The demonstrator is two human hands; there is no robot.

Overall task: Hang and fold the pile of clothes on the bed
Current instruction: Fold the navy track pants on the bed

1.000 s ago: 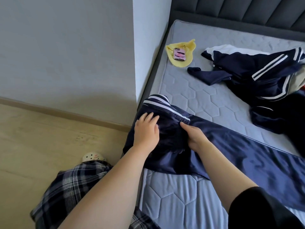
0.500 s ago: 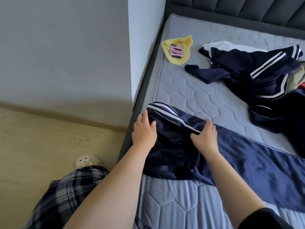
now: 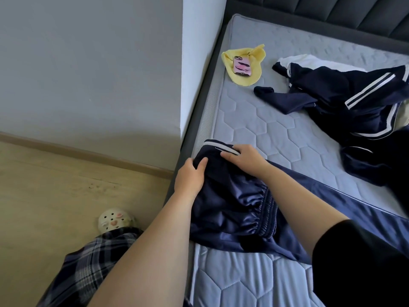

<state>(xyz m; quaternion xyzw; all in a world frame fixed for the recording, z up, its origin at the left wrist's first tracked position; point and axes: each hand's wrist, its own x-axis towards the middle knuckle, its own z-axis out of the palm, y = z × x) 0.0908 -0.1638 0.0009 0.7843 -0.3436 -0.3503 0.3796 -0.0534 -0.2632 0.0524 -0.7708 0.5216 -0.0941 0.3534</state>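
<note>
Navy track trousers (image 3: 234,209) with white stripes lie across the near part of the grey mattress (image 3: 261,122), their elastic waistband bunched near the middle. My left hand (image 3: 190,176) pinches the fabric at the trousers' left edge by the bed's side. My right hand (image 3: 245,158) grips the striped top edge just beyond it. A pile of dark navy clothes (image 3: 354,100) with white stripes and a white garment lies at the far right of the bed.
A yellow cloth (image 3: 243,63) with a pink phone (image 3: 242,65) on it lies at the mattress's far left. A grey wall corner stands left of the bed. Wooden floor, a pale perforated shoe (image 3: 114,220) and plaid-clad legs show at lower left.
Both hands slid up and toward each other along the trousers' striped edge. The fabric bunched up, and the waistband now shows gathered below my right hand.
</note>
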